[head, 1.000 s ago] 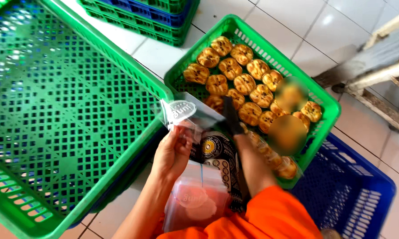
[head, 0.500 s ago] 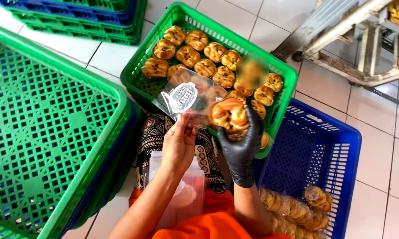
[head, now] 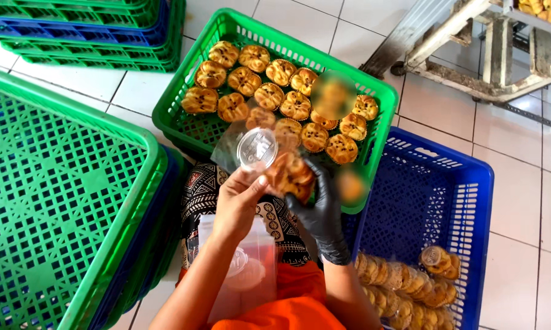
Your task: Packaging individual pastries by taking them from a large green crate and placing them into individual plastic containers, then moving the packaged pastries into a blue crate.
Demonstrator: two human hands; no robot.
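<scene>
The black-gloved right hand (head: 321,211), its grip clamped on a golden round pastry (head: 291,174), is sliding it into the clear plastic bag (head: 254,150) that the bare left hand (head: 236,205) is pinching open, so a deeper push seems due.

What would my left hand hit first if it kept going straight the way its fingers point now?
Probably the clear plastic bag that the left hand already pinches. Beyond it lie the pastries in the green crate, though depth is unclear.

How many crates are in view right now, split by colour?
Green crates: 3, the one with pastries, the empty one on the left, the top one of the stack.
Blue crates: 3, the one with bagged pastries, one in the stack, one under the left green crate.
Total: 6, though the stack may hold more.
</scene>
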